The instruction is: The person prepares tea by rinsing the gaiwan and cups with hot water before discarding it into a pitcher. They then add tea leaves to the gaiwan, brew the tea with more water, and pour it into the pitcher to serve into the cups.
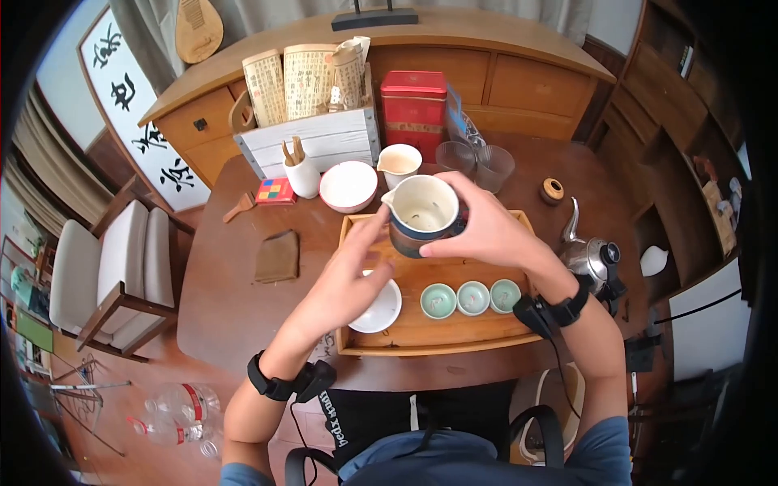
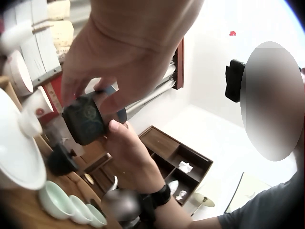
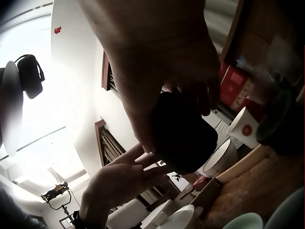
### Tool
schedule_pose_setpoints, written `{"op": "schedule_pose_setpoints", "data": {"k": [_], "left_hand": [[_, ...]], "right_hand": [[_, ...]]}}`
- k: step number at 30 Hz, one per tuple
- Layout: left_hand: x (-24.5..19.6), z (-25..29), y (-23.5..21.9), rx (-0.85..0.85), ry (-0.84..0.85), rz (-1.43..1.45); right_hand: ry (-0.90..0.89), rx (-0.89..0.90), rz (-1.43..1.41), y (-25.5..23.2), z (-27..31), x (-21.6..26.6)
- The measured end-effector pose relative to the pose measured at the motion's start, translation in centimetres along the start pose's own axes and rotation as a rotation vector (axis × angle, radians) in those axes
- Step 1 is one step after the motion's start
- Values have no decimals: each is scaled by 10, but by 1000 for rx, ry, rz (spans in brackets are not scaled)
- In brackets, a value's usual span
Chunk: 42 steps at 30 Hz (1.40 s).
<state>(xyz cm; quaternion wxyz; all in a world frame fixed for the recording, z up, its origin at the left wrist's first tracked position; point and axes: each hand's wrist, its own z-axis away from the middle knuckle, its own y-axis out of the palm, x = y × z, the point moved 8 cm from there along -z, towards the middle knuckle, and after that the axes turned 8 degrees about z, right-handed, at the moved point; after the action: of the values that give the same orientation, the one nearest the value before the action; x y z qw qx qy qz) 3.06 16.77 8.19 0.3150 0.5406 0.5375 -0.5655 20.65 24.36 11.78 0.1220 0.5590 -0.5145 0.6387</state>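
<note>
My right hand (image 1: 496,228) grips a dark tea pitcher (image 1: 425,204) with a cream inside and a pouring lip, thumb at the front and fingers behind. A few dark specks lie in its bottom. The fingertips of my left hand (image 1: 347,279) are at the pitcher's left side near the lip, its fingers fairly straight and its thumb apart. Below is a wooden tea tray (image 1: 421,344) with three pale green cups (image 1: 472,298) and a white lidded bowl (image 1: 387,312), partly behind my left hand. A dark knobbed piece (image 2: 62,161) shows in the left wrist view.
Behind the tray stand a white bowl (image 1: 348,186), a white pitcher (image 1: 400,162), clear glasses (image 1: 494,168) and a red tin (image 1: 413,105). A folded brown cloth (image 1: 277,257) lies at left. To the right are a metal kettle (image 1: 590,257) and a small round wooden piece (image 1: 552,191).
</note>
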Motion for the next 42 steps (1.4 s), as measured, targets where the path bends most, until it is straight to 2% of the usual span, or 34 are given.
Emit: {"op": "schedule_pose_setpoints", "data": {"k": [3, 7, 10, 14, 18, 25, 28, 37, 42], "left_hand": [[-9, 8, 31, 16, -86, 179], [1, 23, 77, 30, 28, 281], [-3, 39, 111, 100, 35, 302], [13, 53, 145, 101, 12, 441], [28, 66, 163, 125, -49, 527], [35, 72, 166, 187, -116, 673], [34, 72, 166, 165, -64, 688], [38, 72, 169, 237, -139, 740], [38, 69, 170, 239, -99, 723]], "right_hand": [[-7, -58, -134, -6, 30, -1], [77, -126, -143, -15, 78, -23], [165, -140, -226, -16, 107, -29], [211, -210, -201, -6, 135, -37], [262, -164, -10, -3, 143, -40], [263, -95, 139, -3, 140, -34], [259, -66, 199, -2, 137, -34], [209, 6, 384, -2, 127, -26], [157, 21, 495, -3, 121, -14]]}}
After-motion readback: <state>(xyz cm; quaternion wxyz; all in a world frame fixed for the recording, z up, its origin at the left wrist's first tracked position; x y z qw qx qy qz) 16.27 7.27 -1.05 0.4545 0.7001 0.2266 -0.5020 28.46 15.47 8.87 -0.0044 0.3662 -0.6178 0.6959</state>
